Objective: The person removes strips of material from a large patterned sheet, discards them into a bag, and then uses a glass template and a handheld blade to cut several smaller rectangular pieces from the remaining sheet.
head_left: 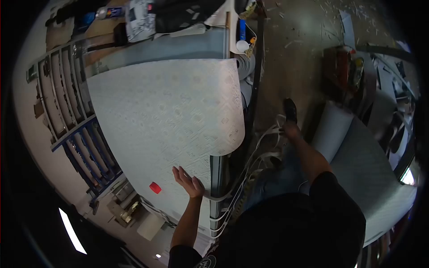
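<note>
A large white embossed sheet (165, 111) covers most of the work table, its right edge curling over the side. My left hand (188, 182) lies near the sheet's lower right part, palm down, with fingers stretched out. A small red piece (155, 187) is on the sheet, left of that hand. My right hand (291, 130) reaches down beside the table, closed around narrow white strips (263, 135); its fingertips are partly hidden. The strips loop away from it towards the table edge. Just beyond that hand shows a dark shoe-like shape (289, 108).
A metal rail (216, 178) runs along the table's right edge. Rolled material (333, 129) stands to my right, its sheet spreading towards me. Tools and bags crowd the table's far end. A slatted rack (62, 94) is at left. Scraps litter the floor (295, 27).
</note>
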Motion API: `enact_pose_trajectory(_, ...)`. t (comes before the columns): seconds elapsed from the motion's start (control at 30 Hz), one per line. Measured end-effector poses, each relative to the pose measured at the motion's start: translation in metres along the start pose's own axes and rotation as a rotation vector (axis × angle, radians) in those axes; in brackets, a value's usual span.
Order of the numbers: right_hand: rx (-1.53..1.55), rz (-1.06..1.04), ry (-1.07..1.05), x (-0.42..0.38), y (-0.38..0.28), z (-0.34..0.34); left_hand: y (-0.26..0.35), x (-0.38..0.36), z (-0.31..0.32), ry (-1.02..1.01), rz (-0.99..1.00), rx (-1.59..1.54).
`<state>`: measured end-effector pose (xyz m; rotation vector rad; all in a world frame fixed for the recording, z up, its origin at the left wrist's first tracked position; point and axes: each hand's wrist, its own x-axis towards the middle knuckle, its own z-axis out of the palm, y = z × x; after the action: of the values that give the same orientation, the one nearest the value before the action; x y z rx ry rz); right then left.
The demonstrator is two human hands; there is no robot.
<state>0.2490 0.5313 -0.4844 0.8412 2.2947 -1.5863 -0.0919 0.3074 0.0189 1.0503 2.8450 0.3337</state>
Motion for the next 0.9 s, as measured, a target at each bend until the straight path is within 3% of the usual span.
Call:
enact_pose_trajectory(0.07,0.423,0.195,0.101,0.006,0.106,-0.003,0.001,0.000,0.002,0.064,-0.007,-0.018)
enact_pose_trajectory(0.17,-0.207,0.243,0.119,-0.029,0.093,-0.141,0.001,-0.001,0.005,0.123,-0.032,-0.046)
enact_pose_trajectory(0.3,-0.705,0.154,0.283,-0.051,0.121,-0.217,0.001,-0.002,0.001,0.130,-0.065,-0.068)
enact_pose_trajectory(0.37,-0.540,0.424,-0.094,-0.058,0.033,-0.266,0.001,-0.002,0.000,0.160,-0.107,-0.083)
enact_pose_trajectory(0.5,-1.084,-0.225,-0.087,-0.057,0.024,-0.241,0.002,-0.002,0.007,0.219,-0.155,-0.130)
enact_pose_trajectory(0.57,-0.989,-0.275,-0.364,-0.034,-0.031,-0.229,0.006,-0.002,0.006,0.268,-0.192,-0.145)
enact_pose_trajectory(0.67,-0.768,-0.413,-0.320,-0.017,-0.133,-0.199,0.014,0.000,0.005,0.322,-0.222,-0.165)
enact_pose_trajectory(0.7,-0.560,-0.281,-0.319,-0.016,-0.177,-0.190,0.015,0.000,0.004,0.325,-0.227,-0.170)
enact_pose_trajectory(0.77,0.259,0.284,-0.311,-0.021,-0.235,-0.174,0.014,0.000,0.008,0.369,-0.239,-0.193)
enact_pose_trajectory(0.83,0.098,0.191,-0.500,-0.009,-0.271,-0.179,0.015,-0.001,0.011,0.421,-0.261,-0.202)
enact_pose_trajectory(0.9,-0.107,-0.003,-0.521,0.002,-0.279,-0.194,0.016,-0.003,0.010,0.465,-0.297,-0.183)
